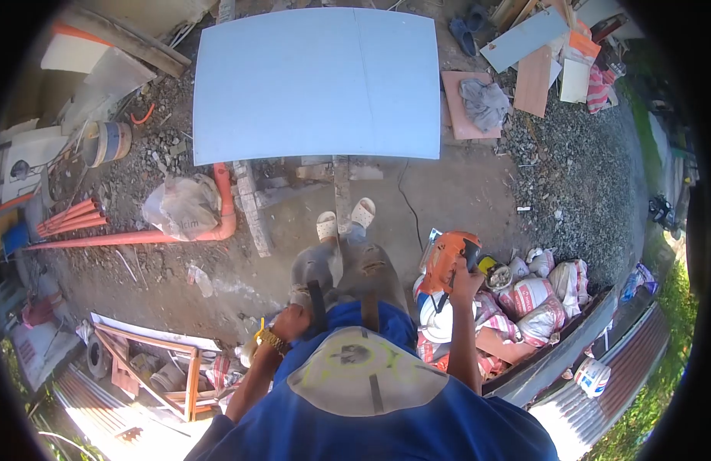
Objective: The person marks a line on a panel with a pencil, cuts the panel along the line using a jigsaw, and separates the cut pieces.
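Observation:
My right hand is wrapped round the handle of an orange power tool with black parts, held out at my right side. Its exact kind cannot be made out. My left hand, below a gold-coloured watch, is closed by my left hip, next to a dark strap. Whatever it may hold is hidden. Ahead of my feet a large pale blue-white sheet lies flat on wooden supports, apart from both hands.
A dark cord runs over the ground. Orange pipes and a plastic sack lie left. Filled sacks are piled right. A wooden frame stands lower left, gravel lies right, and board offcuts lie far right.

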Demonstrator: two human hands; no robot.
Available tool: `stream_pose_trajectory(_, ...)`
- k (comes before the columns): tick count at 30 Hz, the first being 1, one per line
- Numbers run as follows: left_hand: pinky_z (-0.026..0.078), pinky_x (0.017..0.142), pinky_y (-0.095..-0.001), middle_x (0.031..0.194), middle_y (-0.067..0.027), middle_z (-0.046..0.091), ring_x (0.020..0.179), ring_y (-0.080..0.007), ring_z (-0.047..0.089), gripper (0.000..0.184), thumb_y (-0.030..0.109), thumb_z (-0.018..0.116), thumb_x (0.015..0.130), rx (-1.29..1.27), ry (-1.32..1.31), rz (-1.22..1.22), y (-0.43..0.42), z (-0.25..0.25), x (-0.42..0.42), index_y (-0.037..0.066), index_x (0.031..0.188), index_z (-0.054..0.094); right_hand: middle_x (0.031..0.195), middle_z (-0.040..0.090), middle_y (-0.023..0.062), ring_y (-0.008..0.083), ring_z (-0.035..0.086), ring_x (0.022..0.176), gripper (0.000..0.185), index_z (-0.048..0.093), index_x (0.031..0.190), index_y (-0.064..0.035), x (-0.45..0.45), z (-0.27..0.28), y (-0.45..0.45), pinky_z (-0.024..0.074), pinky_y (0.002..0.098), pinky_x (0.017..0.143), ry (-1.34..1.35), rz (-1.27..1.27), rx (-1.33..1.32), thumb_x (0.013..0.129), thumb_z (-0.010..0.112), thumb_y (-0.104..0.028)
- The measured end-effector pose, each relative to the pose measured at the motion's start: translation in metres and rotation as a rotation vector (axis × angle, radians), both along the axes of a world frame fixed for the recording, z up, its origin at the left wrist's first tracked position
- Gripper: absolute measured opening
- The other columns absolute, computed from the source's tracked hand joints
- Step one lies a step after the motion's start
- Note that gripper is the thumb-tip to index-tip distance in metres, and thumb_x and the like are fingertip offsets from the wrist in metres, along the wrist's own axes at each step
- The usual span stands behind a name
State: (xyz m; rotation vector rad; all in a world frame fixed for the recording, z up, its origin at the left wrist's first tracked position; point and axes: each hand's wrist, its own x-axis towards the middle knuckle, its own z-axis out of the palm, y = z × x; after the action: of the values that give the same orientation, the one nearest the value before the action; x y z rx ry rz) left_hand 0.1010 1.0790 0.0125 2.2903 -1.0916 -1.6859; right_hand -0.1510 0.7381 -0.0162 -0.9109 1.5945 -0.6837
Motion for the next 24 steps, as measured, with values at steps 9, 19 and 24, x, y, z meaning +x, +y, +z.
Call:
stream_pose_trajectory(9, 0.053, 0.084, -0.0453, 0.086, -0.0244, 0.070, 0.090, -0.0357, 0.069, 0.043, 0.036, 0.056, 0.094, 0.179, 0.455, 0.167, -0.063, -0.038, 0.069, -0.005, 0.094, 0.067, 0.061, 0.055, 0.0022, 0.0088, 0.050, 0.044, 0.018, 0.059, 0.085, 0.0003, -0.003, -0.018, -0.007, 0.0383, 0.0260, 0.040, 0.094, 0.079, 0.100, 0.087, 0.068, -0.015)
stream_pose_trajectory(19, 0.044, 0.090, -0.0379, 0.130, -0.0114, 0.050, 0.114, -0.0256, 0.051, 0.083, 0.064, 0.054, 0.089, -0.742, 0.584, 2.165, -0.269, -0.177, 0.173, 0.002, 0.142, 0.038, 0.060, 0.055, 0.0021, 0.0089, 0.050, 0.043, 0.023, 0.057, 0.082, -0.0004, -0.003, -0.022, -0.015, 0.0370, 0.0261, 0.039, 0.208, 0.082, 0.169, 0.086, 0.069, -0.019)
stream_pose_trajectory(24, 0.026, 0.117, -0.0522, 0.160, -0.0122, 0.023, 0.144, -0.0346, 0.028, 0.095, 0.079, 0.030, 0.089, -1.081, 0.562, 2.118, -0.307, -0.170, 0.182, 0.011, 0.155, 0.020, 0.058, 0.054, 0.0023, 0.0096, 0.050, 0.043, 0.023, 0.057, 0.083, 0.0000, -0.011, -0.032, -0.015, 0.0380, 0.0266, 0.039, 0.249, 0.092, 0.151, 0.086, 0.069, -0.020)
